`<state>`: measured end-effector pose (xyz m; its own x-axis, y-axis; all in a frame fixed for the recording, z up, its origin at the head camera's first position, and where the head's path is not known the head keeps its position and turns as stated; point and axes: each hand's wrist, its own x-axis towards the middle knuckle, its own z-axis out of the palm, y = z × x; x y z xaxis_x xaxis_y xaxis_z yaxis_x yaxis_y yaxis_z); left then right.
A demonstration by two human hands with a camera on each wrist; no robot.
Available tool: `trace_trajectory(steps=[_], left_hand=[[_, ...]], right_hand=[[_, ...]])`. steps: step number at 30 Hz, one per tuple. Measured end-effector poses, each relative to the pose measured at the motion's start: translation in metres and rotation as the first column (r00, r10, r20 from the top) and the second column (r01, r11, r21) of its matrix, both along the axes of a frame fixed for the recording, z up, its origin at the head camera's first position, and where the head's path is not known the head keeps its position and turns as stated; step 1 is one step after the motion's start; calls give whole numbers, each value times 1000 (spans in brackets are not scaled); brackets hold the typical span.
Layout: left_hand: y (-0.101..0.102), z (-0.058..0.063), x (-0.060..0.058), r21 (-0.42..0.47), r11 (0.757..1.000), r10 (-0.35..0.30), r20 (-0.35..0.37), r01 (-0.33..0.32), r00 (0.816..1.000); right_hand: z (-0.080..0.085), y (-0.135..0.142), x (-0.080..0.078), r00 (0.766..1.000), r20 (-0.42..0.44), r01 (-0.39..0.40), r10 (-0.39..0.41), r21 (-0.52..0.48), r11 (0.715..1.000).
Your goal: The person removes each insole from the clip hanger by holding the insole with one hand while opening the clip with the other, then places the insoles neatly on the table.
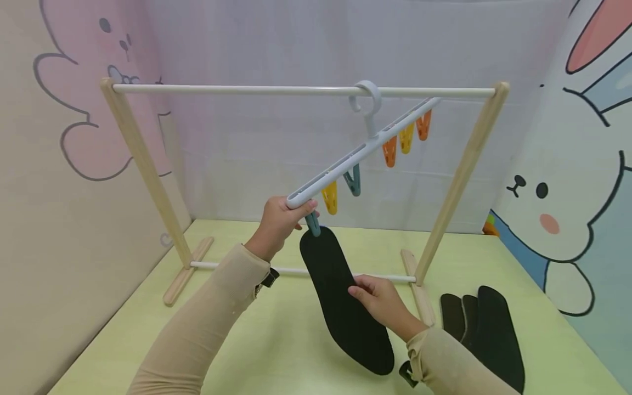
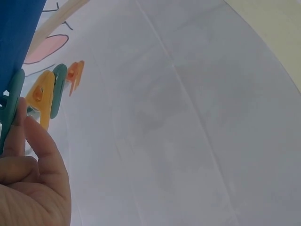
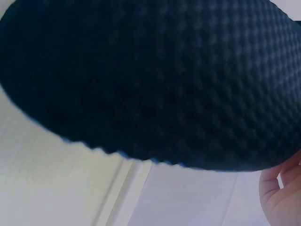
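Note:
A grey-white clip hanger [image 1: 365,148] hangs tilted by its hook from the white top rod [image 1: 237,89] of a wooden rack. My left hand [image 1: 288,216] is at the hanger's low left end, fingers on the teal clip [image 1: 312,224] there. In the left wrist view those fingers [image 2: 28,141] press that teal clip [image 2: 11,108], with a yellow clip [image 2: 41,96] beside it. My right hand [image 1: 367,293] pinches a black insole [image 1: 331,274] at its side edge. The insole's upper tip is at the teal clip. The insole [image 3: 150,80] fills the right wrist view.
Several coloured clips hang along the hanger, among them a yellow one [image 1: 329,196] and an orange one [image 1: 389,152]. More black insoles [image 1: 486,329] lie on the green table at the right. The rack's slanted legs [image 1: 459,175] and low crossbar [image 1: 296,271] stand behind my hands.

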<state>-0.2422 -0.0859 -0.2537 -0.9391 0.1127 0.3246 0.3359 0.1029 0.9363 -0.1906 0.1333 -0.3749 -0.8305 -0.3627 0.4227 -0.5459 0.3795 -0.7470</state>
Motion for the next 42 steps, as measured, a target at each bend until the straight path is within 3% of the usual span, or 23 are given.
trace_trajectory(steps=[9, 42], left_hand=[[0, 0, -1, 38, 999, -37, -24, 37, 999], [-1, -3, -6, 34, 999, 8, 20, -8, 1000]], right_hand=[[0, 0, 0, 999, -43, 21, -20, 29, 999], [-4, 11, 0, 999, -34, 38, -37, 36, 999]])
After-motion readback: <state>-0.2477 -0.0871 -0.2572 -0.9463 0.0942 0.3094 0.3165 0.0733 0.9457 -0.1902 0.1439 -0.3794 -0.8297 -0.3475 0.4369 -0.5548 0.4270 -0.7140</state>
